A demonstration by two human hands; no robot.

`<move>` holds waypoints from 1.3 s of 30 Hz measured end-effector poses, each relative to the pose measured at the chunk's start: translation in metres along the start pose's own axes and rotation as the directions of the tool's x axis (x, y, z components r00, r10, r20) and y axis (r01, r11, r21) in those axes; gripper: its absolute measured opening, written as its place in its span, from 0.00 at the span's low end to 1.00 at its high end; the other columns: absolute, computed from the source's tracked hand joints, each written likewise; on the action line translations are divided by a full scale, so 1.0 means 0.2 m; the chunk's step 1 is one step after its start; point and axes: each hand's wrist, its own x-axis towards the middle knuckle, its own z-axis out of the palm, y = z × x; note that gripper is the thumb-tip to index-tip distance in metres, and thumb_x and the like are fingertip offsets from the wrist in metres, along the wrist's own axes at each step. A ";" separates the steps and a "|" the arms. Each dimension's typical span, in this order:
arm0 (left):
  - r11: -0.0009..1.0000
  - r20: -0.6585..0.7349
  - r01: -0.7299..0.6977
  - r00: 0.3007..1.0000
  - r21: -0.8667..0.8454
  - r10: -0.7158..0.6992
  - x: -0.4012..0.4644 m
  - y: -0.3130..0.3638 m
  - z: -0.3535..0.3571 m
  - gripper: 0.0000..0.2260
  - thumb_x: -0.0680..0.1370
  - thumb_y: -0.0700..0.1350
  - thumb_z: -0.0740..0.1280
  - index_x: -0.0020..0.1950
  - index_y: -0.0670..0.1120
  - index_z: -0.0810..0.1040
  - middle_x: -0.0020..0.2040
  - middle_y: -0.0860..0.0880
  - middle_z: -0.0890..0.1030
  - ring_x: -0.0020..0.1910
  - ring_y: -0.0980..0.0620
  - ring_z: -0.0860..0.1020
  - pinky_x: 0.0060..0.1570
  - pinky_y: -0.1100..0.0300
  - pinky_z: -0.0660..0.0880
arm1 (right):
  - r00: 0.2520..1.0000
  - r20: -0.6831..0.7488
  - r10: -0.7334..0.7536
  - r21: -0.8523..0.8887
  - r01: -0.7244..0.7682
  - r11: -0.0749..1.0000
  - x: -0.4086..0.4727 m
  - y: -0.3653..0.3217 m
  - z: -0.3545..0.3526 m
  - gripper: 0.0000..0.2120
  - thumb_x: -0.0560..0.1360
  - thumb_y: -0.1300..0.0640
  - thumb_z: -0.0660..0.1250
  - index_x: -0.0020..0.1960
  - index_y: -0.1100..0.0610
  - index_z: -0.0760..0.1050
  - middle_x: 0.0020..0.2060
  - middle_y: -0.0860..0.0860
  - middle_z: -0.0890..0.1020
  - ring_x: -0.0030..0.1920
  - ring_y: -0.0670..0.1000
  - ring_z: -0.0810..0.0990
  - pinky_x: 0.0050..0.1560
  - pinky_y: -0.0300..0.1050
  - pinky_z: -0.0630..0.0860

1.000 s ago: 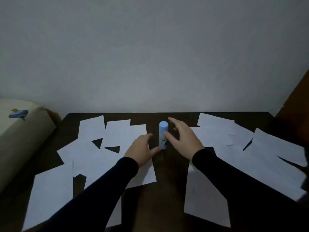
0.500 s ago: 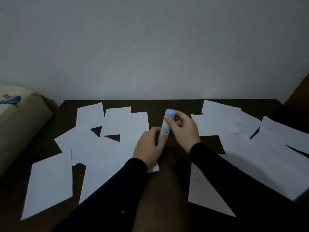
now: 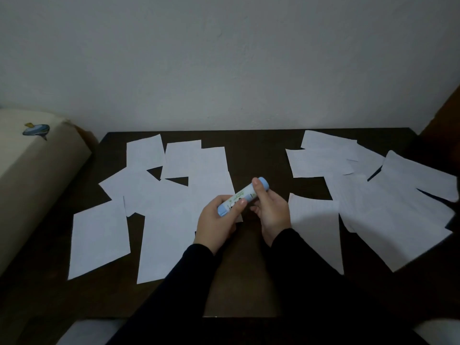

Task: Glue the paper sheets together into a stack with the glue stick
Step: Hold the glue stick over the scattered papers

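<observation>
Left hand [image 3: 219,224] and right hand [image 3: 270,210] both grip the tilted glue stick [image 3: 242,196]

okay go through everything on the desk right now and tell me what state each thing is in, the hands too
Glue stick: capped, lifted off the table, tilted, held at both ends.
Left hand: grips the stick's lower end.
Right hand: pinches the cap end.
Left sheets: loose, flat, scattered, some overlapping.
Right sheets: loose, flat, scattered, overlapping.
Table: dark, bare strip down the middle.
</observation>
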 end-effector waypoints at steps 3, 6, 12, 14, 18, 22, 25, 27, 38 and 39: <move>0.999 -0.016 -0.020 1.000 0.039 0.020 0.00 0.00 0.01 0.10 0.76 0.58 0.67 0.51 0.53 0.79 0.41 0.52 0.81 0.36 0.55 0.78 0.35 0.65 0.77 | 0.999 -0.036 0.004 0.014 -0.004 1.000 0.00 0.02 0.00 0.14 0.73 0.41 0.69 0.45 0.52 0.80 0.45 0.51 0.84 0.50 0.53 0.82 0.56 0.53 0.79; 0.999 -0.002 -0.021 1.000 0.039 0.022 0.00 0.00 0.01 0.10 0.77 0.57 0.66 0.49 0.52 0.80 0.38 0.51 0.80 0.32 0.56 0.76 0.33 0.65 0.75 | 0.998 -0.059 0.017 0.073 -0.013 0.997 0.00 0.02 -0.01 0.12 0.74 0.44 0.68 0.44 0.52 0.79 0.46 0.53 0.83 0.51 0.53 0.82 0.57 0.53 0.79; 0.998 0.011 0.055 0.998 0.044 -0.055 0.01 0.00 0.01 0.15 0.77 0.60 0.63 0.48 0.50 0.80 0.32 0.48 0.76 0.26 0.56 0.73 0.31 0.64 0.73 | 0.999 -0.030 0.030 0.200 -0.024 0.979 -0.01 0.01 -0.02 0.09 0.75 0.48 0.68 0.46 0.54 0.79 0.47 0.55 0.81 0.52 0.53 0.81 0.59 0.52 0.78; 0.998 0.018 0.063 0.998 0.029 -0.063 0.02 0.00 0.00 0.18 0.78 0.60 0.63 0.47 0.46 0.81 0.29 0.48 0.75 0.25 0.54 0.72 0.30 0.61 0.72 | 0.999 -0.032 0.031 0.209 -0.024 0.978 -0.02 0.01 -0.02 0.09 0.76 0.49 0.68 0.46 0.55 0.79 0.46 0.55 0.81 0.52 0.53 0.81 0.58 0.51 0.78; 0.995 0.024 0.096 0.995 -0.006 -0.096 0.02 0.01 -0.01 0.22 0.78 0.60 0.63 0.47 0.41 0.81 0.26 0.50 0.73 0.23 0.53 0.70 0.27 0.61 0.69 | 0.999 -0.021 0.028 0.258 -0.021 0.966 -0.02 0.02 -0.02 0.10 0.76 0.50 0.67 0.47 0.57 0.79 0.47 0.56 0.81 0.51 0.53 0.81 0.53 0.46 0.79; 0.996 0.028 0.087 0.996 0.008 -0.088 0.01 0.01 0.00 0.21 0.78 0.61 0.62 0.47 0.43 0.81 0.27 0.49 0.74 0.25 0.54 0.71 0.29 0.61 0.71 | 1.000 -0.024 0.014 0.240 -0.008 0.971 -0.02 0.02 -0.02 0.10 0.77 0.49 0.67 0.47 0.56 0.79 0.46 0.55 0.81 0.51 0.52 0.81 0.51 0.46 0.79; 0.999 -0.012 0.016 1.000 0.038 -0.016 0.00 -0.02 0.00 0.16 0.77 0.62 0.61 0.49 0.52 0.80 0.32 0.50 0.77 0.28 0.56 0.74 0.33 0.63 0.74 | 1.000 0.015 -0.024 0.060 0.023 0.998 -0.01 -0.01 0.00 0.10 0.76 0.46 0.67 0.46 0.52 0.78 0.45 0.52 0.81 0.51 0.52 0.81 0.54 0.48 0.79; 0.999 -0.062 -0.023 0.998 0.026 0.024 -0.01 -0.04 0.00 0.14 0.77 0.62 0.62 0.48 0.54 0.80 0.34 0.50 0.79 0.30 0.57 0.75 0.34 0.64 0.75 | 0.997 0.066 -0.044 -0.134 0.053 0.990 0.01 -0.05 0.01 0.11 0.75 0.44 0.68 0.45 0.52 0.77 0.44 0.51 0.81 0.50 0.51 0.80 0.54 0.46 0.79; 0.998 -0.096 0.021 0.995 -0.066 -0.027 0.00 -0.02 0.00 0.17 0.80 0.58 0.60 0.50 0.47 0.80 0.30 0.49 0.75 0.26 0.55 0.72 0.28 0.63 0.71 | 0.982 0.176 0.072 -0.055 -0.063 0.996 0.03 -0.14 -0.01 0.10 0.76 0.52 0.69 0.46 0.59 0.78 0.45 0.56 0.81 0.51 0.53 0.80 0.60 0.49 0.76; 0.994 -0.085 0.035 0.995 -0.101 -0.043 0.00 -0.02 0.00 0.17 0.80 0.58 0.60 0.49 0.46 0.80 0.29 0.48 0.74 0.25 0.55 0.71 0.27 0.63 0.70 | 0.979 0.193 0.062 -0.034 -0.057 0.998 0.02 -0.14 -0.02 0.09 0.76 0.53 0.68 0.47 0.60 0.78 0.45 0.56 0.80 0.51 0.52 0.80 0.60 0.50 0.76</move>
